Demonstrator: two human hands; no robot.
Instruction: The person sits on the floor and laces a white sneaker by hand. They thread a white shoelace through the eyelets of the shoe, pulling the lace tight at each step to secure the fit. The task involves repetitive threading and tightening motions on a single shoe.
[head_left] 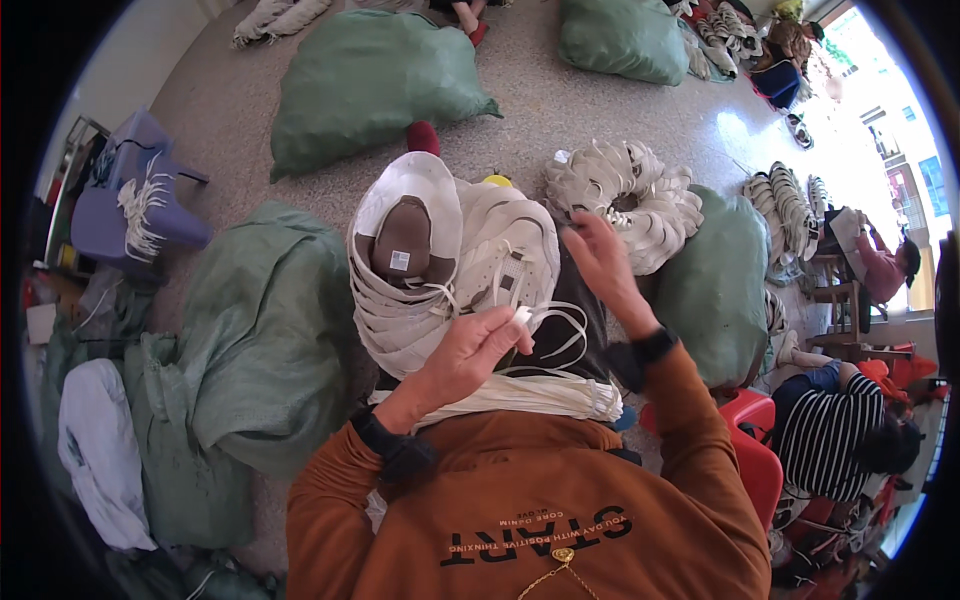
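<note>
My left hand [465, 352] is closed in a pinch on a white shoelace [563, 318], whose loose loops trail to the right across my lap. Just beyond it lies a nested stack of white shoe uppers [388, 318], the top one showing a brown inside with a pale label. Beside that, a second stack of white uppers [508, 235] has lacing holes and some lace at its near end. My right hand [603, 262] is raised to the right of this stack, fingers stretched, with nothing visible in them. A bundle of white shoelaces [560, 398] rests across my lap.
A ring of white uppers [665, 215] sits at the right, by a green sack [715, 290]. More green sacks [375, 85] stand ahead and on the left. A purple stool [115, 215] is at far left, a red chair [752, 440] at right. Other people sit farther right.
</note>
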